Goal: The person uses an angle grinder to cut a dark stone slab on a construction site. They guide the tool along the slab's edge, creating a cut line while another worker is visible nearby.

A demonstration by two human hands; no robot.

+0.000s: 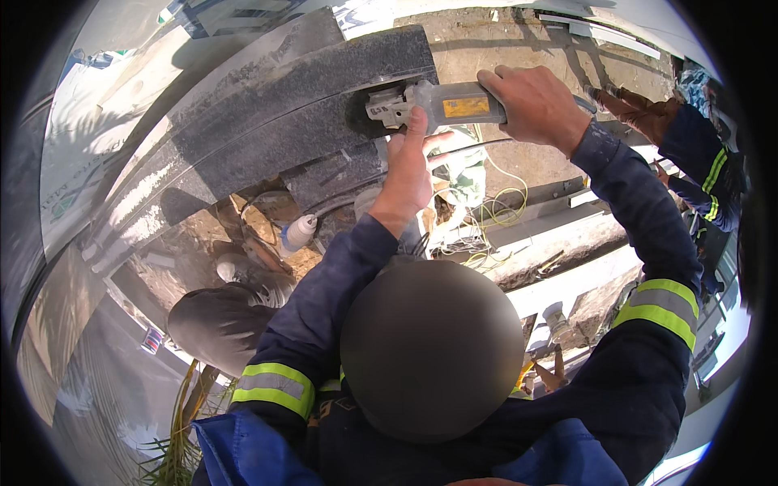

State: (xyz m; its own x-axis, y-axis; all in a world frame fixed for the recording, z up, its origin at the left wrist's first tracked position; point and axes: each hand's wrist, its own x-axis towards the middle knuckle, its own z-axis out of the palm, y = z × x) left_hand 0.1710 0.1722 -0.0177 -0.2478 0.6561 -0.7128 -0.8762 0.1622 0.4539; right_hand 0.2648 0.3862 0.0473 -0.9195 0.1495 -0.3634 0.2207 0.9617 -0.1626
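Observation:
My right hand [539,101] is wrapped around the rear of a grey angle grinder [466,106] with a yellow label and a dusty metal head. The tool lies crosswise, its head over the right end of a long dark stone slab [267,121]. My left hand [405,178] steadies it near the head, the thumb up against the metal and two fingers reaching out along the near side. A dark cord [478,147] runs just below the tool, past those fingers. Where the disc meets the stone is hidden.
A white bottle [301,230] stands below the slab, near a grey-trousered leg [219,320]. Coiled light cable [506,206] and a crumpled pale bag [466,178] lie right of my left hand. At far right is another person in navy workwear [697,154].

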